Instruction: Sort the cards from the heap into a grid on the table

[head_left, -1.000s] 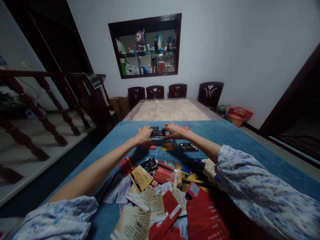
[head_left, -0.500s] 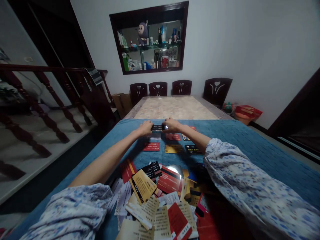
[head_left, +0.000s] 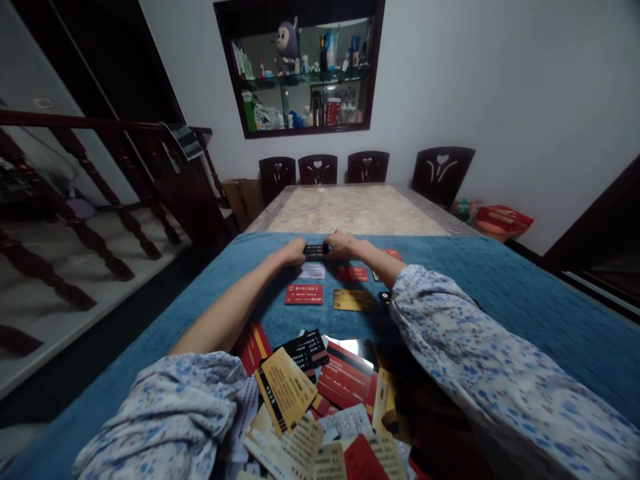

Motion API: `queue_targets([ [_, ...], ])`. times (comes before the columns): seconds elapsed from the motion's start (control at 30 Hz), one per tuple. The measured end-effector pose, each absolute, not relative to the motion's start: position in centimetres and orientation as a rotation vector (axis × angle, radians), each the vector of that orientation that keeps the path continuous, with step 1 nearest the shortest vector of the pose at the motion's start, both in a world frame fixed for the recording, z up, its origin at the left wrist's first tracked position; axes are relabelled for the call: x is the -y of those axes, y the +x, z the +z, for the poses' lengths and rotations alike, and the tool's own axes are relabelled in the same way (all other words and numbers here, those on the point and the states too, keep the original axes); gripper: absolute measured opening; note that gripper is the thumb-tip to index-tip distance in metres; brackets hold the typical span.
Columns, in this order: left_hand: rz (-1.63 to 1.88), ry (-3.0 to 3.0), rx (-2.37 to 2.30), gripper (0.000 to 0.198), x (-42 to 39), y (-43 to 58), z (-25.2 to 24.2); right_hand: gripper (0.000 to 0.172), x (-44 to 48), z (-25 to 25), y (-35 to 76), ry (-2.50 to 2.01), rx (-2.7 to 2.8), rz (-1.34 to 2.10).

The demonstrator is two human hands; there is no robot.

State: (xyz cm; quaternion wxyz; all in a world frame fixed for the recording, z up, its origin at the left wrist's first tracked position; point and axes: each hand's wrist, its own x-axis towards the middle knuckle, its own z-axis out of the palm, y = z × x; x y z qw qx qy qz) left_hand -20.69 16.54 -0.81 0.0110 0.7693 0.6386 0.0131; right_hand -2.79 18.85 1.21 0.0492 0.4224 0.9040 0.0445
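Both my arms reach far across a blue cloth (head_left: 480, 287). My left hand (head_left: 294, 251) and my right hand (head_left: 341, 244) pinch the two ends of a black card (head_left: 316, 251), holding it low over the cloth's far edge. Just nearer lie laid-out cards: a white card (head_left: 312, 271), a red card (head_left: 351, 273), a larger red card (head_left: 304, 295) and a gold card (head_left: 353, 300). A loose heap of several cards (head_left: 320, 393) lies close to me between my sleeves.
Beyond the cloth the table's marble top (head_left: 350, 210) shows, with dark chairs (head_left: 367, 167) behind it. A wall niche (head_left: 300, 70) holds bottles and a plush toy. A stair railing (head_left: 90, 187) runs at the left, a red box (head_left: 503, 221) sits on the floor at the right.
Both hands have carried the black card farther away, past the rows of laid-out cards. My view has leaned forward, so the heap sits lower in the picture.
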Motion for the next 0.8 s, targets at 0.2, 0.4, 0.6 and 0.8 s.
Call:
queue_targets([
  [0.2,-0.001,2.358,-1.962,0.032,-17.2,-21.1,-1.1,0.041,-19.6,0.7,-3.5,1.278,-2.719,0.076],
  [0.4,-0.031,2.326,-1.931,0.032,-17.7,-21.3,-0.9,0.038,-19.7,0.5,-4.1,1.233,-2.734,0.035],
  [0.6,-0.052,2.302,-1.918,0.028,-17.8,-21.2,-0.9,0.042,-19.5,0.3,-4.5,1.221,-2.754,0.005],
  [0.8,-0.015,2.298,-1.943,0.028,-17.9,-20.8,-1.3,0.042,-19.5,0.3,-4.8,1.252,-2.741,-0.005],
])
